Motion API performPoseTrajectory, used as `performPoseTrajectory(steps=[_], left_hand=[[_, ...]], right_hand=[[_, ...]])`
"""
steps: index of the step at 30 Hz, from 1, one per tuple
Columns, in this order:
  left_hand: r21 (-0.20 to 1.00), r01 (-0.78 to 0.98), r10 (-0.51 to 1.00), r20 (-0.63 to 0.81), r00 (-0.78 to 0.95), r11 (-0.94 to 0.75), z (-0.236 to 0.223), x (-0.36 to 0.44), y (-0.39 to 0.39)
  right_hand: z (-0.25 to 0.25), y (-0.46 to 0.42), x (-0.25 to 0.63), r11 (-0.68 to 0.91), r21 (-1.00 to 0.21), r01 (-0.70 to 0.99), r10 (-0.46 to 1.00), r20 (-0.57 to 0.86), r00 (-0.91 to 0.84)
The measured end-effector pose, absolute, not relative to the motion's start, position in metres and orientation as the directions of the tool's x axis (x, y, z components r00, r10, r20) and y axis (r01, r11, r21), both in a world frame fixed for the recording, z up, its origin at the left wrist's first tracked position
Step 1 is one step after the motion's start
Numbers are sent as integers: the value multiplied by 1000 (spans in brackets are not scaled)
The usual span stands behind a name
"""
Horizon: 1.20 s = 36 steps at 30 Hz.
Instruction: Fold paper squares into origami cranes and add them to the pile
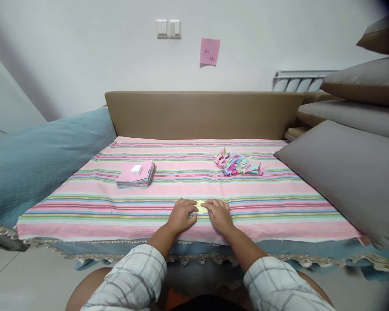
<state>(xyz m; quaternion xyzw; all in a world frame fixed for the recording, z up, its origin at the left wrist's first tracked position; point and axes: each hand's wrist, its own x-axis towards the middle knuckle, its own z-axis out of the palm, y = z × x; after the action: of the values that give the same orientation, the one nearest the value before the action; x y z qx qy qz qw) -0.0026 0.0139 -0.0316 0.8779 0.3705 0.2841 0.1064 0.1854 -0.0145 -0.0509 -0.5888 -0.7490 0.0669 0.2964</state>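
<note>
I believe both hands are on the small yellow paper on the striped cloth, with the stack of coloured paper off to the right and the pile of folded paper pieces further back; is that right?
Not quite: the head view shows the stack of coloured paper off to the left. The rest of your statement stands.

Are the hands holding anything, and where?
Yellow paper, the left hand at its left side, the right hand at its right; whether pinched or pressed down, I cannot tell.
</note>
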Motion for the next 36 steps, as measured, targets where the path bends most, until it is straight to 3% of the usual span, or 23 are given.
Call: performPoseTrajectory(steps=[18,26,30,36], left_hand=[[432,639,765,457,453,-636,-39,1,14],[527,632,818,444,366,-569,-42,0,14],[579,607,835,439,332,-545,-41,-2,14],[566,568,797,496,344,-597,-46,-5,15]], right_hand=[[-40,-22,186,456,-395,798,869,391,-303],[-47,-7,176,513,-227,828,767,554,-323],[-50,-3,177,535,-158,830,743,556,-372],[-43,-2,177,512,-281,812,795,512,-325]])
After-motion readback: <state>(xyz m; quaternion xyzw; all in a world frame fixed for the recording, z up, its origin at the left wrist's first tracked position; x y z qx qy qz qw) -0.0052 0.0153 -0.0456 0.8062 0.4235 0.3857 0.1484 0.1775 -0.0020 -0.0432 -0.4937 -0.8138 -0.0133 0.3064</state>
